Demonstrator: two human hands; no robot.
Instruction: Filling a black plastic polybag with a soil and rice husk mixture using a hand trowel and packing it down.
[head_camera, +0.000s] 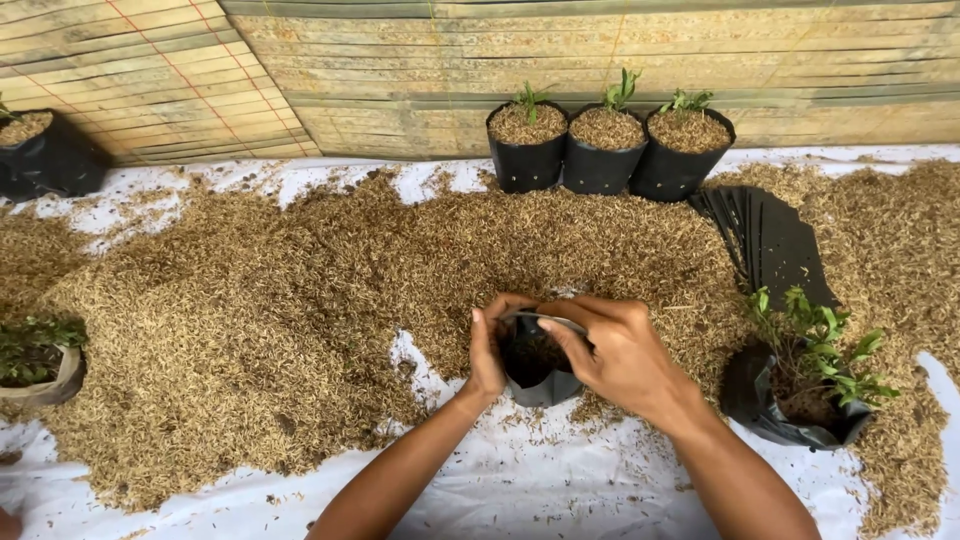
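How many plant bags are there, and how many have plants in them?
Filled bags with a small plant by the wall: 3
Bag full of seedlings: 1
Bag held in both hands, left hand, right hand: 1
Bag at far left: 1
Total: 6

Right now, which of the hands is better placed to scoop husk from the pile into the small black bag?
Probably the left hand. It only steadies the small black bag from outside, beside the wide husk pile. The right hand has fingers hooked over the rim, holding it open.

Small black grow bag (540, 385), upright, mouth open.
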